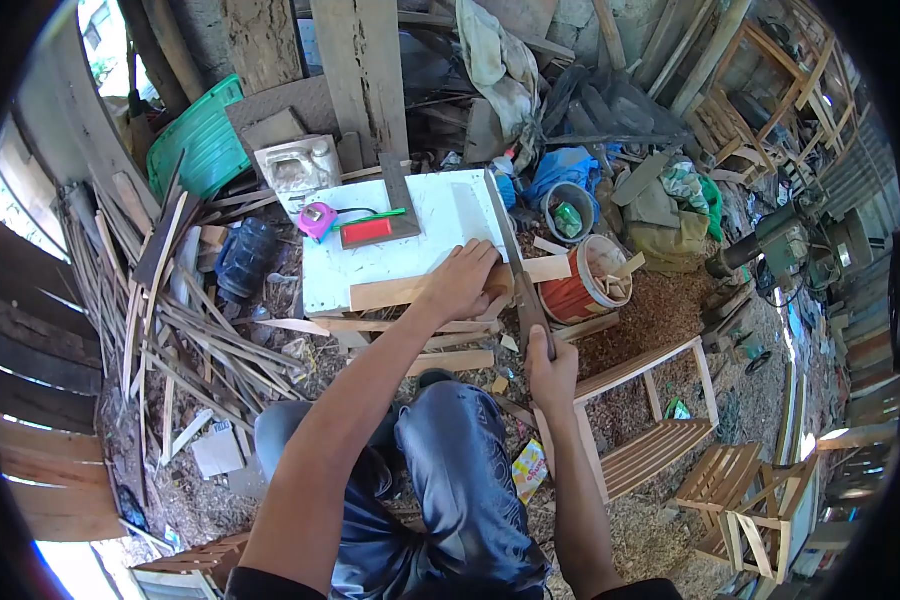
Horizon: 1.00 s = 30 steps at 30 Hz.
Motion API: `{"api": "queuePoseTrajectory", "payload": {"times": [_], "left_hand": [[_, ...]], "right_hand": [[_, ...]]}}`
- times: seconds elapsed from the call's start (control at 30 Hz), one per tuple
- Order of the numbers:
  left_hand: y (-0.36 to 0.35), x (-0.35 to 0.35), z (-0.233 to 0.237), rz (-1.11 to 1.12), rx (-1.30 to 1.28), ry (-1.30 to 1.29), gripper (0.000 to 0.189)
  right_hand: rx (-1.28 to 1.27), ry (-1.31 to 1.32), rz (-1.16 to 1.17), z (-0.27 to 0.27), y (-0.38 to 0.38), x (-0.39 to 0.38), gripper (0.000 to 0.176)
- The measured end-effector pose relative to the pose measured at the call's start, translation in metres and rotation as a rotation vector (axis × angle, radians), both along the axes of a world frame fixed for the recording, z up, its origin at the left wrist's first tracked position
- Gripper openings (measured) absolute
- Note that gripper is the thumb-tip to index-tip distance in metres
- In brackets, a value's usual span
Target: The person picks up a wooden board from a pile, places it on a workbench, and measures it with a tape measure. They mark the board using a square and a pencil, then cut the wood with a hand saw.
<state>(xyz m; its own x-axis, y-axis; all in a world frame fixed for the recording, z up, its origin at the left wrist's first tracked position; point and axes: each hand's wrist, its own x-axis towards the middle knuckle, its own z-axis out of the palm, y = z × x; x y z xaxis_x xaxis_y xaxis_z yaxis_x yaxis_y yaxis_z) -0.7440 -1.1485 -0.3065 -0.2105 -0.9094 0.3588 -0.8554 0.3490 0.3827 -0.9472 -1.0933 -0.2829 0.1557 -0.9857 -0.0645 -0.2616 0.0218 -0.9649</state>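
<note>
Left hand [465,278] clasps a board [385,293] lying left-to-right, right hand [554,370] grips a saw [526,290] pointing forward, slightly left

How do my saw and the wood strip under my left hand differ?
The saw is dark; the wood strip is pale. Your right hand grips the saw; your left hand rests on the strip. The saw points away from you; the strip lies crosswise. Both are long and narrow.
</note>
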Motion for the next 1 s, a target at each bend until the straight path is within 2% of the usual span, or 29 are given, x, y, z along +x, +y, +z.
{"api": "queuePoseTrajectory", "payload": {"times": [0.13, 0.2, 0.3, 0.47, 0.6, 0.77, 0.9, 1.0], "left_hand": [[0.0, 0.0, -0.003, 0.012, -0.001, 0.033, 0.042], [0.001, -0.001, -0.003, 0.016, -0.001, 0.037, 0.042], [0.0, 0.002, -0.004, 0.005, -0.014, 0.019, 0.042], [0.001, 0.001, 0.001, -0.021, -0.008, -0.014, 0.043], [0.0, 0.002, 0.002, -0.009, 0.025, 0.006, 0.043], [0.001, -0.001, 0.0, 0.016, 0.048, 0.035, 0.043], [0.002, 0.001, 0.001, 0.009, 0.023, 0.07, 0.041], [0.002, 0.0, 0.0, -0.006, 0.014, 0.046, 0.041]], "right_hand": [[0.037, 0.03, 0.023, -0.014, 0.032, -0.032, 0.044], [-0.015, 0.141, 0.011, -0.02, 0.065, -0.054, 0.043], [-0.01, 0.146, -0.042, -0.01, 0.092, -0.061, 0.042], [-0.034, 0.076, -0.017, -0.024, 0.037, -0.027, 0.045], [-0.025, 0.034, 0.011, -0.007, -0.006, 0.003, 0.045], [0.015, 0.081, 0.003, -0.031, 0.041, -0.04, 0.045], [0.025, 0.115, -0.045, -0.012, 0.1, -0.065, 0.042], [0.061, 0.084, -0.082, -0.016, 0.095, -0.061, 0.041]]}}
